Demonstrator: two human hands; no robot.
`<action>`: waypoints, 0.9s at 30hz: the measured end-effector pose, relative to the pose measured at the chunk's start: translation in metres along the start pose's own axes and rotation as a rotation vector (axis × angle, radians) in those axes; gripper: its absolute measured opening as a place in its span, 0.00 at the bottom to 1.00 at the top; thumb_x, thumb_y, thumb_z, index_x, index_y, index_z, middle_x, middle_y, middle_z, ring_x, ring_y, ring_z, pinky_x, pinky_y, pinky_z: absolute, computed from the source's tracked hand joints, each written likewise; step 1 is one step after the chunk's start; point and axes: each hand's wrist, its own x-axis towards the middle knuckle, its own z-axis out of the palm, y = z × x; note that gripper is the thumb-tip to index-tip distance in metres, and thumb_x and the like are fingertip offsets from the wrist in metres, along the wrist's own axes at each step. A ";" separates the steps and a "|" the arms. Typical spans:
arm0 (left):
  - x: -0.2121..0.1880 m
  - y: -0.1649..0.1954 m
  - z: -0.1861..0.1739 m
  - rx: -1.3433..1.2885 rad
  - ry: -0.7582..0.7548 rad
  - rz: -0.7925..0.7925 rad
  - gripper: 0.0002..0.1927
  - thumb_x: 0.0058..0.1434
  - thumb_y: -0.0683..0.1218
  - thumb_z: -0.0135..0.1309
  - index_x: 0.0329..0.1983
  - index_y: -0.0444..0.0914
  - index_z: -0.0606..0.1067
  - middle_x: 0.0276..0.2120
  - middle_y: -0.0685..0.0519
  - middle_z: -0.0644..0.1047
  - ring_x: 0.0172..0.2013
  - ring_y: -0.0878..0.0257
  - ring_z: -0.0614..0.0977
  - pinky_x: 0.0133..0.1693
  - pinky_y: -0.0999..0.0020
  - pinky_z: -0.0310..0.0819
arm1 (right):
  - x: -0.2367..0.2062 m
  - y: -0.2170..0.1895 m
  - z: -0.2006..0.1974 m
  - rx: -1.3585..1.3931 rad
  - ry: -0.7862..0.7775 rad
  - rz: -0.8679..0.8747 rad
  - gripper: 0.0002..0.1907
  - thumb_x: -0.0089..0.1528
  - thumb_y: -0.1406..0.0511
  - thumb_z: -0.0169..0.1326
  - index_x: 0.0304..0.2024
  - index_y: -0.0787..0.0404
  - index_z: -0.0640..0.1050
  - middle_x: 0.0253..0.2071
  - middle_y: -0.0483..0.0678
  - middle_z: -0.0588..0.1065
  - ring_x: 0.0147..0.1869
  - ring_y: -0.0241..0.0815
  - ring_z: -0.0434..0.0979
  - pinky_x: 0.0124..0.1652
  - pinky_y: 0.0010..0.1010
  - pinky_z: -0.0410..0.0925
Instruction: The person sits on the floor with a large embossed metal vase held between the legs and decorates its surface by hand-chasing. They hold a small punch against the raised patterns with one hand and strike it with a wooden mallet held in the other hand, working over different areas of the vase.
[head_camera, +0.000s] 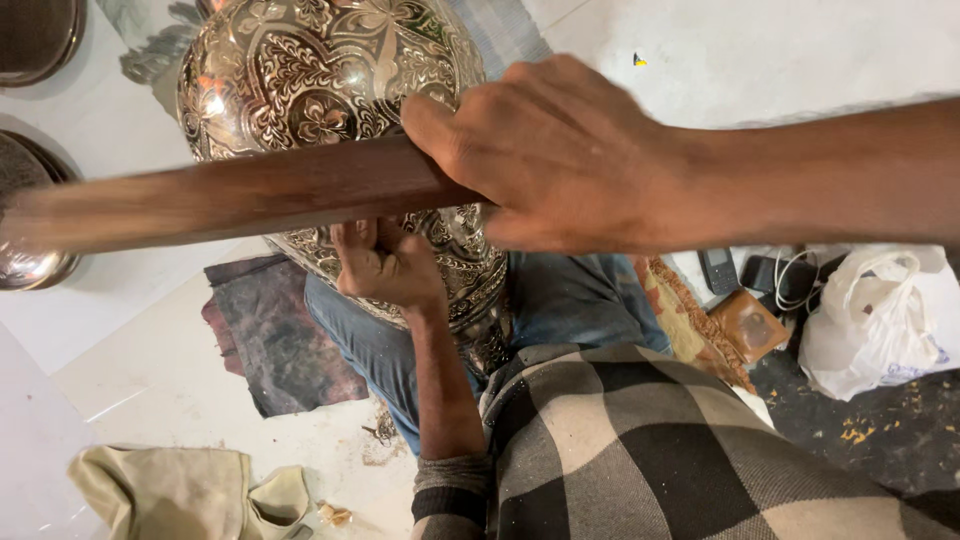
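Note:
A large silver-coloured metal vase (320, 70) with dense engraved floral patterns rests on my lap, against my blue jeans (370, 350). My right hand (560, 150) is shut on a long brown wooden stick (230, 195). The stick runs off to the left across the vase and looks motion-blurred. Under the stick, my left hand (385, 265) presses against the vase's lower side with its fingers curled tight. Whether anything is inside those fingers is hidden.
A dark cloth (270, 340) lies on the white floor, and a beige cloth (180, 495) lies near the bottom left. Round metal dishes (30, 40) sit at the left edge. At the right are a white plastic bag (880, 315), a phone (718, 270), cables and a brown wallet-like item (750, 325).

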 end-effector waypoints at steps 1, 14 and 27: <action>0.001 0.000 0.001 0.059 0.011 0.008 0.15 0.66 0.32 0.49 0.54 0.28 0.76 0.29 0.50 0.80 0.25 0.74 0.74 0.26 0.78 0.65 | 0.001 0.001 0.001 -0.015 -0.251 0.115 0.28 0.55 0.70 0.59 0.56 0.72 0.66 0.25 0.48 0.68 0.23 0.39 0.69 0.22 0.31 0.64; 0.014 0.002 0.002 0.205 -0.009 0.083 0.20 0.60 0.27 0.51 0.56 0.26 0.75 0.38 0.38 0.85 0.29 0.66 0.84 0.28 0.76 0.75 | 0.021 0.015 0.006 -0.098 -0.437 0.202 0.13 0.57 0.71 0.58 0.41 0.74 0.73 0.16 0.49 0.70 0.12 0.35 0.68 0.11 0.29 0.61; 0.020 0.005 0.010 0.063 -0.028 0.033 0.18 0.64 0.28 0.56 0.58 0.25 0.74 0.43 0.40 0.84 0.39 0.63 0.86 0.37 0.72 0.83 | 0.027 0.020 0.009 -0.176 -0.450 0.209 0.10 0.57 0.70 0.57 0.36 0.71 0.71 0.16 0.48 0.70 0.13 0.35 0.69 0.12 0.29 0.63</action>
